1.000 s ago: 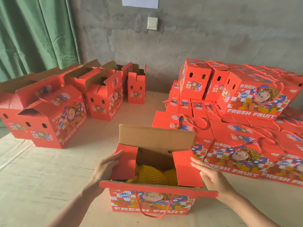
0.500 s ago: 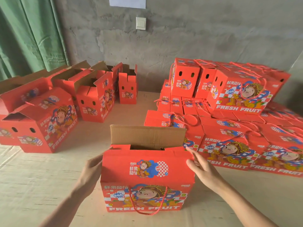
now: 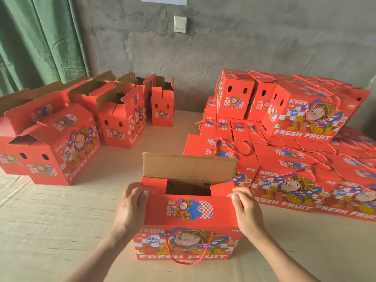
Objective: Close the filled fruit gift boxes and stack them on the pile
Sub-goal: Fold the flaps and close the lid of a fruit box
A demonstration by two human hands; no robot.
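**Both hands gripped the half-closed box**

Head view: the left hand (image 3: 131, 206) curled its fingers over the top left corner of the box (image 3: 189, 241). The right hand (image 3: 247, 210) held the top right corner, with its thumb against the edge of the front flap (image 3: 189, 208). Neither hand held anything else.

The box stood upright on the table (image 3: 50, 231), close to the person and between the two forearms. Its red front flap was folded back over the top. The two side flaps (image 3: 154, 185) lay inward beneath it, and a dark gap showed between them. The brown back flap (image 3: 189, 165) stood upright behind. A red rope handle (image 3: 167, 241) hung down the printed front.

Just to the right, the pile (image 3: 284, 159) of closed boxes reached back to the wall (image 3: 244, 47). A lower layer lay flat, and more boxes stood on top of it at the rear.

On the left side of the table, well apart from the held box, a row of open boxes (image 3: 61, 149) stood with their flaps raised. A green curtain (image 3: 40, 37) hung behind them, and a light switch (image 3: 180, 24) sat on the wall.
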